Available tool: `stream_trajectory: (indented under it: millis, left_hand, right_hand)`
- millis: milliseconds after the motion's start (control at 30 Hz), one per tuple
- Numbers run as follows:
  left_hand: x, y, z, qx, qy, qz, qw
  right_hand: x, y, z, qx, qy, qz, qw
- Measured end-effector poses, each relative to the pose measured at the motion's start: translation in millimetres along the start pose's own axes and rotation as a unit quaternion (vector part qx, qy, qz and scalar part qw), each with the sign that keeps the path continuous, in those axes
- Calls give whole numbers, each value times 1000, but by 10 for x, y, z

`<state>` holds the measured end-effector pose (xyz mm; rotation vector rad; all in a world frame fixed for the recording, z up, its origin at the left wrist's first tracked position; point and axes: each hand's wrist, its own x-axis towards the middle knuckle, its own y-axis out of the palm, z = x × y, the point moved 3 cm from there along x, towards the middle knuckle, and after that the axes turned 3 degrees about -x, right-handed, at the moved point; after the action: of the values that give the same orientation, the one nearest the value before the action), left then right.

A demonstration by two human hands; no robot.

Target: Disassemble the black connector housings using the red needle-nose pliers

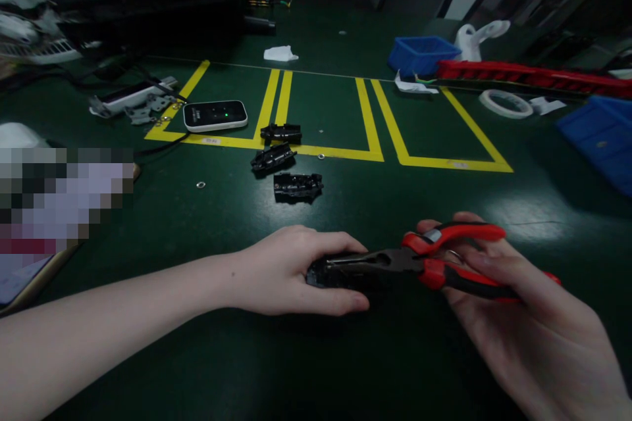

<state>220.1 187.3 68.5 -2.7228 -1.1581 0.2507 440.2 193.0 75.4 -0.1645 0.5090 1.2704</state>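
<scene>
My left hand [296,273] is closed round a small black plastic part [320,274] low over the green table, its thumb and fingers on either side. In my right hand [523,302] are needle-nose pliers [464,253] with red and black handles. Their long jaws point left and lie over the black part; whether they grip anything is too dark to tell. Just beyond my left hand are three similar black plastic parts, one nearest [297,187], one tilted in the middle [273,158] and one farthest [280,133].
Yellow tape [340,152] marks boxes on the table. A white-edged black device [215,116] with a green light lies left, near metal brackets [148,108]. Small metal rings [200,185] lie loose. Blue bins [422,52], a tape roll [506,104] and a red strip [538,75] are right.
</scene>
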Motion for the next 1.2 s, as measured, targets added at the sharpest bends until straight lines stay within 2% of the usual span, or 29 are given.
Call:
stream_trajectory:
  millis: [133,433,633,967,1200]
  left_hand:
    - [1,-1,-14,5,0,9,1000]
    - [16,-6,3,-13,-3,10,1000]
    - [13,9,14,-14,-3,-6,1000]
    - [-2,-1,6,-32,-3,-7,999]
    - [26,6,10,-18,1,-3,1000]
  right_hand:
    - [17,15,13,-2,11,2,1000]
    - [-17,-17,-23,-12,-31,34,999]
    - [-6,-18,-81,-10,-2,30,999]
    - [-14,-43,-100,-35,-14,40,999]
    - [-56,15,-114,-28,-3,71,997]
